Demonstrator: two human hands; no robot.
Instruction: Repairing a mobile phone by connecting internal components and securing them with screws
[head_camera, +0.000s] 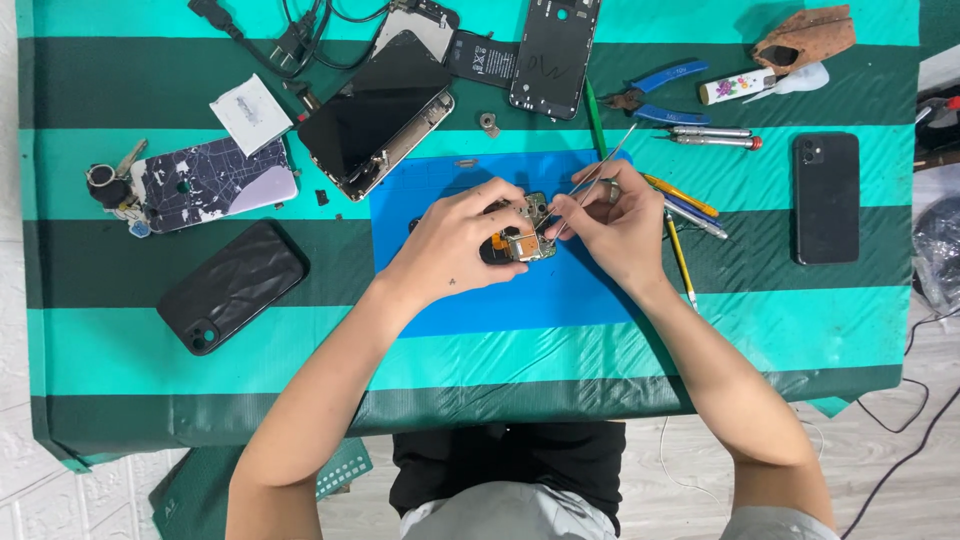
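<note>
My left hand (455, 245) rests on the blue rubber work mat (470, 290) in the middle of the green-striped table (120, 380), its fingers curled down and pinching the edge of a small phone circuit board with gold and orange parts (527, 243), which lies near the mat's centre. My right hand (615, 225) sits just beside it, fingers closed narrow around a pair of thin metal tweezers (590, 182) whose tips touch the board. Just right of that hand lie a yellow-handled tool (680, 195) and a few slim screwdrivers. Up and left of the mat, an opened phone with a dark screen and silver frame (375, 115) lies tilted, and a black phone back housing (553, 52) is near the top edge. A black phone (826, 197) lies well apart on the right, another black phone (232, 285) on the left, near a marbled phone case (212, 182). Blue-handled pliers (655, 90) sit above the screwdrivers.
</note>
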